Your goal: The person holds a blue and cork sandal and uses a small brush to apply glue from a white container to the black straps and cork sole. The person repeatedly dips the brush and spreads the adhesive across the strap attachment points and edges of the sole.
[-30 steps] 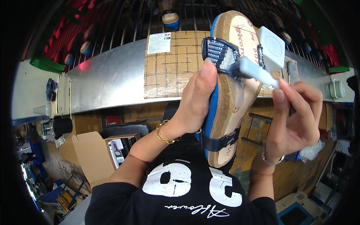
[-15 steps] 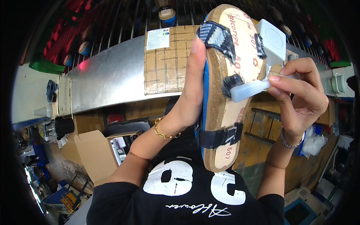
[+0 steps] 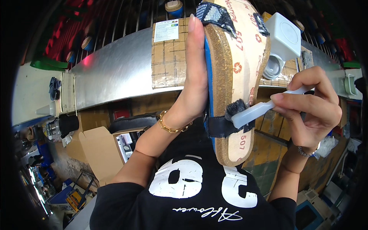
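Observation:
My left hand (image 3: 194, 82) grips a sandal (image 3: 238, 82) from its left side, thumb along the edge, with the underside facing me. It has a brown cork-like rim, a blue layer behind and a pale insole board with red print. Strap ends fold over the board: patterned ones near the top and a black strap (image 3: 221, 127) low down. Pinched in my right hand (image 3: 316, 105) is a brush with a whitish plastic handle (image 3: 253, 114). Its dark bristles (image 3: 234, 109) touch the board just above the black strap. The fingers behind the sandal are hidden.
A white square bottle (image 3: 286, 36) stands beyond the sandal, beside a taped cardboard box (image 3: 168, 67) on a metal bench (image 3: 115, 69). Behind, shoe forms (image 3: 174, 7) sit on a rod rack. An open carton (image 3: 100, 151) lies lower left.
The brush has moved down along the sandal, from the middle of the board to the lower black strap. My left hand has raised the sandal somewhat.

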Action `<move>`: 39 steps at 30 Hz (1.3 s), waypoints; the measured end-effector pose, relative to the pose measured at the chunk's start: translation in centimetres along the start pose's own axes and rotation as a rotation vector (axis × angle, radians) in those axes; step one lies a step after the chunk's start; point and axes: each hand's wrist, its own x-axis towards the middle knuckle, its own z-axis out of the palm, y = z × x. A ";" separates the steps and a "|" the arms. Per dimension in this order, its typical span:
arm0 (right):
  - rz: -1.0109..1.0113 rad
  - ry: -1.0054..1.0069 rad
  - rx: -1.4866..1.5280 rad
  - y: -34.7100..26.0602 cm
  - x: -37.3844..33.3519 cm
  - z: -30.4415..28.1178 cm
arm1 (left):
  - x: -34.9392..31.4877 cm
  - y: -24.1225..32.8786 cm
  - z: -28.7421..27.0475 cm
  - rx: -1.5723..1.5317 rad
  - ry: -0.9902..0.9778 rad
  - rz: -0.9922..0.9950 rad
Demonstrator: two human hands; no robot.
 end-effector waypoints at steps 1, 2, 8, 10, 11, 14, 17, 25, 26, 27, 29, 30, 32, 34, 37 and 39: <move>0.019 -0.003 0.015 0.0 0.0 -0.1 | 0.0 -0.1 0.1 0.003 0.015 0.014; 0.034 -0.004 0.028 0.0 0.1 -0.1 | 0.0 0.0 0.2 0.007 0.016 0.011; 0.051 0.032 0.041 -0.4 -0.5 0.2 | -0.1 0.2 0.2 0.051 -0.008 0.043; 0.033 0.023 0.041 -0.1 -0.6 0.0 | -0.2 0.1 0.4 0.021 0.009 0.036; 0.037 0.014 0.054 -0.1 -0.6 0.0 | -0.2 0.1 0.5 -0.011 0.021 0.019; 0.078 0.003 0.093 -0.3 -0.7 -0.2 | -0.3 0.4 0.0 0.051 -0.041 -0.030; 0.100 0.021 0.078 -0.9 -0.7 0.1 | -0.3 0.4 0.1 0.047 -0.006 0.000; 0.078 0.027 0.071 -0.7 -1.1 0.3 | 0.2 0.7 0.3 -0.130 0.024 -0.120; 0.074 0.023 0.077 -0.7 -1.2 0.2 | 0.3 0.6 0.2 -0.120 0.021 -0.115; 0.071 0.018 0.084 -0.7 -1.2 0.2 | 0.3 0.6 0.1 -0.115 0.023 -0.113; 0.062 0.002 0.104 -0.7 -1.4 0.1 | 0.3 0.5 0.2 -0.112 0.022 -0.106; 0.060 -0.005 0.107 -0.8 -1.5 0.1 | 0.3 0.5 0.1 -0.111 0.020 -0.101; 0.066 -0.008 0.104 -0.9 -1.6 -0.1 | 0.4 0.4 0.0 -0.110 0.019 -0.096; 0.069 -0.011 0.134 -0.9 -1.6 -0.1 | 0.3 0.5 -0.2 -0.114 0.022 -0.092; 0.086 0.054 0.105 -1.2 -1.1 0.2 | 0.4 0.4 -0.2 -0.122 0.015 -0.089; 0.079 0.095 0.049 -1.4 -0.7 0.5 | 0.5 0.3 -0.2 -0.128 0.014 -0.087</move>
